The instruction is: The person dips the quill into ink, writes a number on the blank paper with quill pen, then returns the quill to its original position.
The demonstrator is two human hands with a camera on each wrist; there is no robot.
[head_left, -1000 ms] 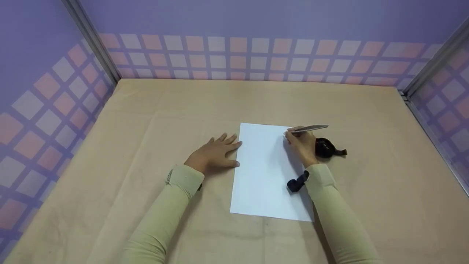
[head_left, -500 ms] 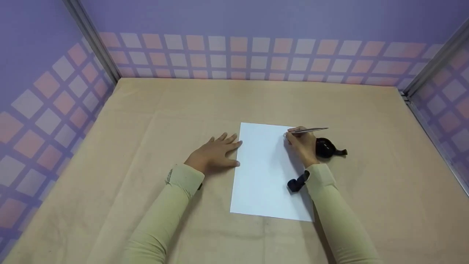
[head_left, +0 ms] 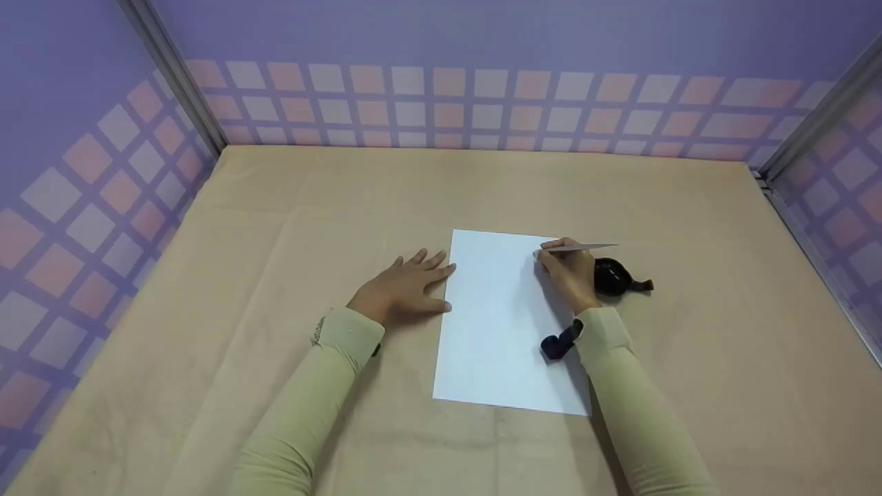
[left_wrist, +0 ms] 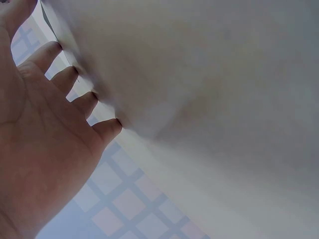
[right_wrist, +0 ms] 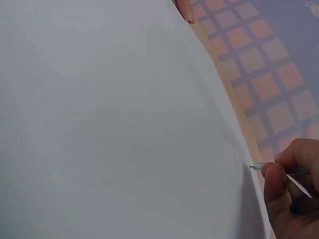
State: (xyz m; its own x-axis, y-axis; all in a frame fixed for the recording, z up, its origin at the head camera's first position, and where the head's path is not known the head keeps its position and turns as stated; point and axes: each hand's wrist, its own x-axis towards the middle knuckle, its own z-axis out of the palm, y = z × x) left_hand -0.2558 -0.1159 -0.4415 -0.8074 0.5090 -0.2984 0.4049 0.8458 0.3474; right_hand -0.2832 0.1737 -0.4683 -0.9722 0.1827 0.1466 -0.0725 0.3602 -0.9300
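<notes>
On the table lies a white sheet of paper (head_left: 489,324), upright in the head view. My left hand (head_left: 405,286) rests palm down at its left edge, fingers spread, with thumb and fingertips right at the paper's edge. The left wrist view has this hand (left_wrist: 50,119) from the palm side. At the upper right of the sheet, my right hand (head_left: 570,272) pinches a slim silver pen (head_left: 592,246) whose back end points right. In the right wrist view the pen's dark tip (right_wrist: 255,167) meets the paper near its edge, beside curled fingers.
Just right of the right hand sits a glossy black dish (head_left: 612,277) with a short handle, partly hidden by that hand. A black wrist camera (head_left: 558,343) hangs over the paper. Beige cloth (head_left: 331,200) covers the table, and a tiled purple wall (head_left: 448,103) stands behind.
The pen's back end has dipped slightly in the head view, its tip staying near the same spot. The left hand, paper and black dish have not moved.
</notes>
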